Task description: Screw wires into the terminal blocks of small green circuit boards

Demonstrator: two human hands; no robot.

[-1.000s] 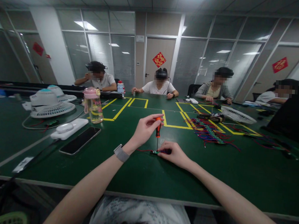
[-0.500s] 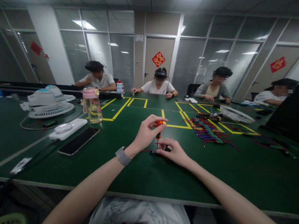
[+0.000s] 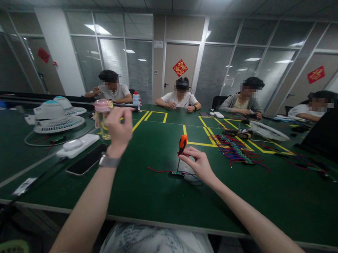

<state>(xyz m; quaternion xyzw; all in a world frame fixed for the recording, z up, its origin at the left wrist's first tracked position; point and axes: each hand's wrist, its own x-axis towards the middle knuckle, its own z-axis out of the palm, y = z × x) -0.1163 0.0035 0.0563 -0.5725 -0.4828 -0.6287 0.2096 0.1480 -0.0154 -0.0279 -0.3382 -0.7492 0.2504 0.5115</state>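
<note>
I see my nearer right grip (image 3: 199, 164) pinching the almost upright screwdriver (image 3: 183, 143), its shaft pointing down to the circuit board (image 3: 176, 174).

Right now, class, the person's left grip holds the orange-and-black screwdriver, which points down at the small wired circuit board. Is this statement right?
Not quite: the head view shows the person's right grip holding the orange-and-black screwdriver, while the left grip is well apart from it. The screwdriver does point down at the small wired circuit board.
</note>
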